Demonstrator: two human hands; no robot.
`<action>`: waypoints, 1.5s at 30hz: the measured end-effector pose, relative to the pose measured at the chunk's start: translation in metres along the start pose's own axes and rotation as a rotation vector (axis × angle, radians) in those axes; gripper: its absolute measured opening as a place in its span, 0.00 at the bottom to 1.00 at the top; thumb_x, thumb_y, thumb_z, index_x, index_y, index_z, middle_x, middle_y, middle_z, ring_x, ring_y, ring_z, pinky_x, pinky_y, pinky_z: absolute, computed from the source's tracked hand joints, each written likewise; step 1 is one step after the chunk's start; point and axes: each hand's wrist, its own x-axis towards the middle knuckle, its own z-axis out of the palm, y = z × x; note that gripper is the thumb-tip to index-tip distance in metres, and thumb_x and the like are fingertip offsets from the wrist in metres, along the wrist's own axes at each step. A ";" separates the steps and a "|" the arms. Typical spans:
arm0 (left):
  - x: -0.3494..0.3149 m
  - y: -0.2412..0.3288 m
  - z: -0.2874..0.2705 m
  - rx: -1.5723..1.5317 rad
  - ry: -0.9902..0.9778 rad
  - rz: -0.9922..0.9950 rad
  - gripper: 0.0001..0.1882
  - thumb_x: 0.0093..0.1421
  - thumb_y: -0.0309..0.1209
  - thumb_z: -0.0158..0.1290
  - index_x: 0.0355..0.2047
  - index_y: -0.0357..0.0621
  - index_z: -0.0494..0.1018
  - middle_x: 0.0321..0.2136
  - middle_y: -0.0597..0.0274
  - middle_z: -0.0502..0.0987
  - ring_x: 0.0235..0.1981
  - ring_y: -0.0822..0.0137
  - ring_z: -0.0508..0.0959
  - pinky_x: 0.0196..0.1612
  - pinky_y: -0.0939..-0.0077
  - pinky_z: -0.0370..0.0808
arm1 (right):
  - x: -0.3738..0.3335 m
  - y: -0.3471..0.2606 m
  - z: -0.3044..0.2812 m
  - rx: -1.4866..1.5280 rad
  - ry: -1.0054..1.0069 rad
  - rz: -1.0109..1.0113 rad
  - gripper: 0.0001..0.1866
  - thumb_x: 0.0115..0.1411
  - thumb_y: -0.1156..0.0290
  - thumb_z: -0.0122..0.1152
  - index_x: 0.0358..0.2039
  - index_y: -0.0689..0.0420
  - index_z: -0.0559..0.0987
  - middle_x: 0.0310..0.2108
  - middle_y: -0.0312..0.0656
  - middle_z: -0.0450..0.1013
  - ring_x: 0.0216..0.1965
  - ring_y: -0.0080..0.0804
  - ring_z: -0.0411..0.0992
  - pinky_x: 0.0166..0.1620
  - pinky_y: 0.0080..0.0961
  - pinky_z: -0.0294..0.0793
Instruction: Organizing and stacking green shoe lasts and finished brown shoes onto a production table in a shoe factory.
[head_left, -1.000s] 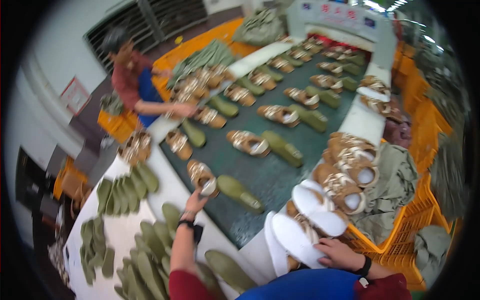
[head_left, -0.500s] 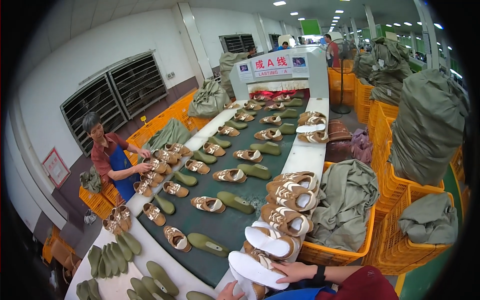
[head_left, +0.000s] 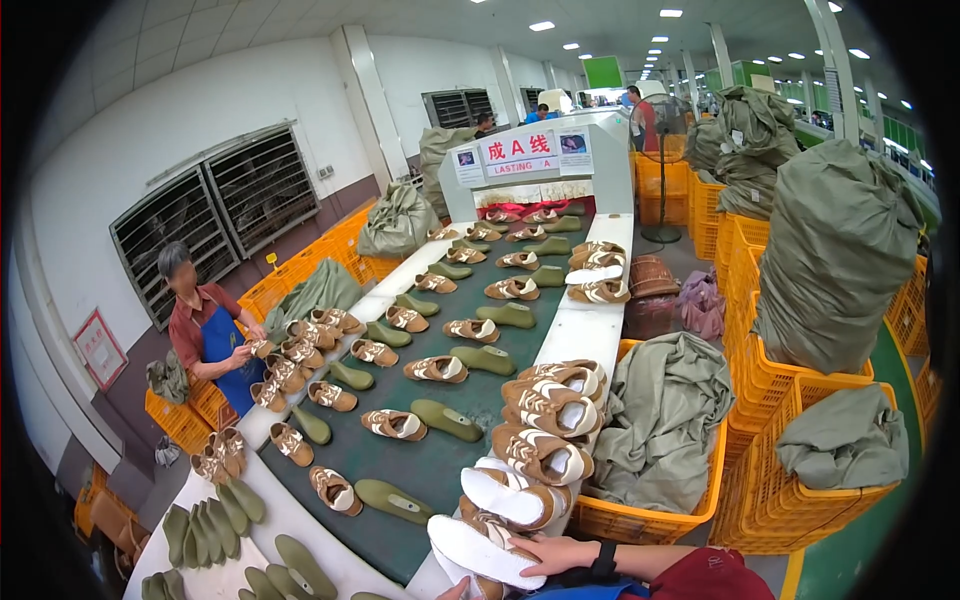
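Observation:
At the near end of the right white ledge, my right hand (head_left: 552,556) grips the edge of a brown-and-white shoe upper, whose white bottom (head_left: 478,550) faces up. Only a sliver of my left hand (head_left: 455,590) shows at the lower edge, beside that shoe; its fingers are mostly cut off. Just beyond lies another shoe with a white bottom (head_left: 508,494). A row of brown shoes (head_left: 542,454) continues along the ledge, white insides visible. On the dark green belt (head_left: 450,510), brown shoes (head_left: 394,425) lie beside olive-green shoe lasts (head_left: 445,420).
Across the belt, a co-worker in a blue apron (head_left: 238,362) handles shoes. More lasts (head_left: 305,565) lie on the white table at the near left. To my right stand an orange crate (head_left: 650,518) with grey-green cloth and stacked crates (head_left: 820,510). A machine housing (head_left: 540,165) spans the belt's far end.
The whole view has shifted, so the scene sits farther left and less of my left hand shows. My right hand stays on the same shoe. The co-worker's hands have lifted a little.

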 end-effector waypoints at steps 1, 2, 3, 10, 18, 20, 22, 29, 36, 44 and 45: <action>-0.003 0.006 -0.001 -0.049 -0.003 -0.016 0.38 0.54 0.48 0.50 0.58 0.38 0.52 0.52 0.39 0.63 0.54 0.47 0.63 0.54 0.64 0.62 | 0.001 0.002 0.000 0.003 0.017 -0.016 0.43 0.51 0.41 0.48 0.62 0.46 0.45 0.49 0.63 0.59 0.47 0.55 0.65 0.48 0.37 0.66; -0.005 0.010 -0.002 -0.099 -0.006 -0.031 0.38 0.54 0.46 0.50 0.58 0.37 0.52 0.53 0.39 0.61 0.55 0.48 0.62 0.56 0.65 0.60 | 0.001 0.003 0.000 0.001 0.021 -0.016 0.43 0.51 0.41 0.48 0.62 0.46 0.45 0.49 0.63 0.59 0.47 0.55 0.65 0.48 0.37 0.66; -0.006 0.011 -0.001 -0.098 -0.004 -0.030 0.38 0.54 0.46 0.50 0.58 0.37 0.52 0.53 0.39 0.61 0.55 0.48 0.62 0.56 0.65 0.60 | 0.001 0.002 0.000 0.013 0.014 -0.024 0.43 0.51 0.41 0.48 0.62 0.45 0.46 0.49 0.63 0.59 0.46 0.56 0.65 0.48 0.38 0.66; -0.010 0.007 0.007 -0.175 0.009 -0.096 0.37 0.54 0.44 0.50 0.58 0.35 0.51 0.54 0.40 0.60 0.56 0.50 0.61 0.57 0.66 0.59 | 0.000 -0.006 -0.010 0.029 -0.072 -0.012 0.43 0.52 0.39 0.46 0.62 0.46 0.46 0.49 0.62 0.58 0.47 0.56 0.64 0.50 0.37 0.64; -0.011 0.002 0.016 -0.244 0.049 -0.091 0.37 0.55 0.44 0.49 0.58 0.36 0.51 0.54 0.40 0.60 0.56 0.50 0.61 0.57 0.66 0.58 | 0.003 -0.006 -0.012 0.028 -0.086 -0.014 0.43 0.52 0.40 0.47 0.62 0.45 0.46 0.49 0.62 0.59 0.48 0.56 0.64 0.50 0.36 0.64; -0.010 0.000 0.018 -0.270 0.063 -0.085 0.35 0.56 0.42 0.48 0.59 0.38 0.51 0.53 0.41 0.61 0.55 0.49 0.62 0.57 0.65 0.59 | 0.004 -0.003 -0.011 0.035 -0.091 -0.018 0.43 0.52 0.40 0.47 0.62 0.46 0.46 0.49 0.62 0.59 0.48 0.56 0.64 0.50 0.37 0.64; -0.012 0.008 0.016 -0.261 0.081 -0.129 0.34 0.56 0.41 0.48 0.58 0.38 0.52 0.52 0.41 0.63 0.54 0.50 0.63 0.56 0.66 0.59 | 0.005 0.001 -0.006 0.019 -0.056 -0.033 0.43 0.52 0.40 0.47 0.62 0.46 0.46 0.50 0.61 0.58 0.48 0.56 0.64 0.50 0.37 0.64; -0.006 -0.026 0.031 -0.159 0.430 -0.102 0.23 0.54 0.37 0.49 0.47 0.38 0.67 0.41 0.45 0.73 0.45 0.52 0.72 0.49 0.66 0.67 | 0.001 -0.008 -0.014 0.057 -0.080 -0.013 0.43 0.51 0.40 0.47 0.62 0.42 0.45 0.50 0.64 0.58 0.48 0.57 0.64 0.49 0.38 0.65; 0.015 -0.036 0.030 -0.251 0.489 -0.251 0.17 0.53 0.38 0.48 0.35 0.36 0.72 0.32 0.46 0.76 0.35 0.50 0.75 0.39 0.64 0.71 | 0.000 -0.006 -0.011 0.056 -0.057 -0.009 0.43 0.51 0.39 0.47 0.62 0.42 0.45 0.51 0.62 0.58 0.48 0.56 0.65 0.49 0.37 0.65; 0.027 -0.054 0.031 -0.232 0.450 -0.231 0.17 0.53 0.38 0.48 0.35 0.36 0.72 0.31 0.46 0.76 0.35 0.49 0.75 0.39 0.63 0.71 | 0.005 -0.001 -0.007 0.060 -0.057 0.004 0.43 0.51 0.39 0.48 0.62 0.42 0.46 0.51 0.59 0.58 0.48 0.56 0.64 0.49 0.37 0.64; 0.028 -0.055 0.030 -0.228 0.446 -0.226 0.17 0.53 0.38 0.48 0.35 0.36 0.72 0.31 0.46 0.76 0.35 0.49 0.75 0.39 0.63 0.71 | 0.005 -0.001 -0.006 0.059 -0.052 0.003 0.42 0.51 0.40 0.48 0.62 0.42 0.46 0.51 0.59 0.59 0.48 0.56 0.64 0.49 0.37 0.64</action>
